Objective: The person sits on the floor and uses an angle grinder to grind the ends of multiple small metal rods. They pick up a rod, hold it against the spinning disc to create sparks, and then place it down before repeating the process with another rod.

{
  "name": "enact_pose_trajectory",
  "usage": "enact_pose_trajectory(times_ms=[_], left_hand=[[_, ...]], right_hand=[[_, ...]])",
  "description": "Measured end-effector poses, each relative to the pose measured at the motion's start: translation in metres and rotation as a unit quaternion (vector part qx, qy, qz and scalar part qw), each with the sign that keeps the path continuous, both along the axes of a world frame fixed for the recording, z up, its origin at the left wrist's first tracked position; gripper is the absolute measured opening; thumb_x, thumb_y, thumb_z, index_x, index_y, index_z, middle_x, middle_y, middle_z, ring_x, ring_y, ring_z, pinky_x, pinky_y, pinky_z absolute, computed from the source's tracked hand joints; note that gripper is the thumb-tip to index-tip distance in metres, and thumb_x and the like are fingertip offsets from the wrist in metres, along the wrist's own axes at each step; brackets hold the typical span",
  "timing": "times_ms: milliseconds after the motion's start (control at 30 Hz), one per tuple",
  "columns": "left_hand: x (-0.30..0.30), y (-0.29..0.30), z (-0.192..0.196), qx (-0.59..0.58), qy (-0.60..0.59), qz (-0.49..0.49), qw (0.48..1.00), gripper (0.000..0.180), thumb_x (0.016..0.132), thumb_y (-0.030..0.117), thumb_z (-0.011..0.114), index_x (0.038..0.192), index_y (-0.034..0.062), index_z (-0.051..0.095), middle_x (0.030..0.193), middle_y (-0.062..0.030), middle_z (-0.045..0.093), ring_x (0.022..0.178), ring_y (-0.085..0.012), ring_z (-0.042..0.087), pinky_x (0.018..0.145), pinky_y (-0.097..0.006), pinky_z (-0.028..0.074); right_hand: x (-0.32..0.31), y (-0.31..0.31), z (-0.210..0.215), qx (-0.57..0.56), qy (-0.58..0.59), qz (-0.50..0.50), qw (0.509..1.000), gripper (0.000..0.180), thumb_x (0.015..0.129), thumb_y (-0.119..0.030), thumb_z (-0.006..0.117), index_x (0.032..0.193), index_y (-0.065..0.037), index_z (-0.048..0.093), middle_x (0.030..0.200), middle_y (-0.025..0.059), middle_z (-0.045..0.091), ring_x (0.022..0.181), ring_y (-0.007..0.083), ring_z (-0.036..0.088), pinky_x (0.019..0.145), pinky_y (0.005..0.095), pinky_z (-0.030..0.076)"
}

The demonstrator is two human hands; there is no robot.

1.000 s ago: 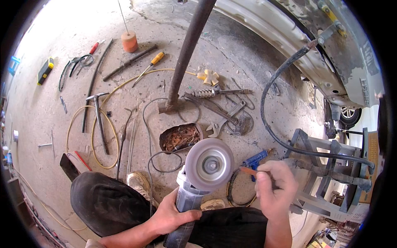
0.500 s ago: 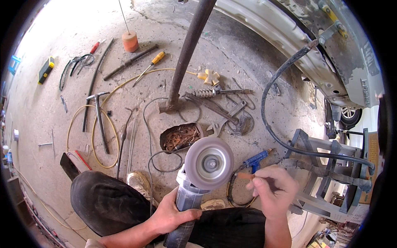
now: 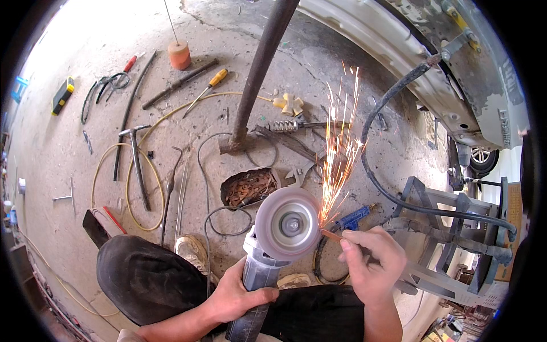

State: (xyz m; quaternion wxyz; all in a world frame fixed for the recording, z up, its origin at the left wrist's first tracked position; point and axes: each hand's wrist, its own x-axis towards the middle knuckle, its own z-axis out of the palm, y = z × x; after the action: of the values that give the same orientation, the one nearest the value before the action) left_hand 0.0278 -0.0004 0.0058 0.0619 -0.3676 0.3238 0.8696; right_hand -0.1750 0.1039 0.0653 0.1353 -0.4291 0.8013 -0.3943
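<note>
My left hand (image 3: 236, 293) is wrapped round the body of an angle grinder (image 3: 262, 273), its round disc (image 3: 289, 224) facing up. Between the fingertips of my right hand (image 3: 373, 259) is pinched a small, thin rusty metal piece (image 3: 332, 235). The tip of that piece touches the right edge of the disc. A spray of orange sparks (image 3: 337, 159) flies up and away from the contact point. Just beyond my right hand lies a blue air blow gun (image 3: 356, 218) on the concrete floor.
An open container of rusty metal pieces (image 3: 249, 189) sits past the disc, beside an upright steel pipe (image 3: 259, 74). A hammer (image 3: 137, 165), screwdriver (image 3: 208, 91) and cables lie to the left. A metal frame (image 3: 444, 228) and thick black cable (image 3: 393, 196) stand right, below a vehicle body (image 3: 393, 51).
My right hand has moved slightly left and brought the metal piece against the disc's edge. Sparks now fly where before there were none. My left hand and the grinder have barely moved.
</note>
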Motion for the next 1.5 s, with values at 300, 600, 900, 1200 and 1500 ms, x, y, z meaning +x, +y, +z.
enact_pose_trajectory(times_ms=[300, 600, 900, 1200, 1500], left_hand=[[0.001, 0.001, -0.003, -0.039, 0.001, 0.0, 0.999, 0.058, 0.076, 0.015, 0.075, 0.121, -0.0057, 0.046, 0.096, -0.0072, 0.06, 0.084, -0.0131, 0.059, 0.078, -0.028, 0.048], [0.002, 0.002, -0.004, -0.027, 0.005, -0.001, 1.0, 0.058, 0.076, 0.016, 0.075, 0.121, -0.0059, 0.046, 0.094, -0.0075, 0.06, 0.083, -0.013, 0.06, 0.078, -0.028, 0.048], [0.001, 0.002, -0.001, -0.008, -0.001, 0.005, 1.0, 0.06, 0.076, 0.019, 0.077, 0.121, -0.0055, 0.045, 0.095, -0.0073, 0.06, 0.084, -0.013, 0.059, 0.079, -0.029, 0.048], [0.003, 0.004, -0.003, -0.057, 0.002, 0.0, 0.998, 0.059, 0.076, 0.018, 0.076, 0.121, -0.0047, 0.046, 0.095, -0.0063, 0.06, 0.085, -0.0123, 0.058, 0.079, -0.028, 0.047], [0.002, 0.002, -0.002, -0.049, 0.004, 0.006, 0.999, 0.059, 0.075, 0.019, 0.076, 0.12, -0.0048, 0.047, 0.097, -0.0062, 0.059, 0.086, -0.012, 0.057, 0.08, -0.028, 0.047]], right_hand=[[0.003, 0.0, 0.0, 0.014, 0.04, 0.004, 0.999, 0.02, 0.071, 0.007, 0.073, 0.089, -0.001, 0.07, 0.069, 0.0095, 0.063, 0.056, 0.0159, 0.06, 0.05, 0.0255, 0.046], [0.003, -0.003, 0.005, 0.026, 0.068, 0.025, 0.997, 0.02, 0.07, 0.006, 0.074, 0.088, -0.003, 0.07, 0.068, 0.0084, 0.062, 0.055, 0.0166, 0.058, 0.049, 0.0261, 0.045], [0.002, -0.005, 0.01, 0.046, 0.076, 0.036, 0.995, 0.019, 0.07, 0.006, 0.073, 0.087, -0.002, 0.07, 0.068, 0.0087, 0.062, 0.055, 0.0175, 0.059, 0.049, 0.0265, 0.046], [0.0, 0.005, 0.01, -0.003, -0.145, -0.084, 0.986, 0.008, 0.086, 0.004, 0.06, 0.093, 0.002, 0.06, 0.072, 0.0075, 0.061, 0.054, 0.0099, 0.058, 0.051, 0.0211, 0.045], [-0.015, 0.017, -0.007, -0.041, -0.124, 0.051, 0.99, 0.013, 0.087, -0.004, 0.065, 0.097, 0.003, 0.063, 0.074, 0.0095, 0.064, 0.056, 0.0094, 0.058, 0.05, 0.0199, 0.045]])
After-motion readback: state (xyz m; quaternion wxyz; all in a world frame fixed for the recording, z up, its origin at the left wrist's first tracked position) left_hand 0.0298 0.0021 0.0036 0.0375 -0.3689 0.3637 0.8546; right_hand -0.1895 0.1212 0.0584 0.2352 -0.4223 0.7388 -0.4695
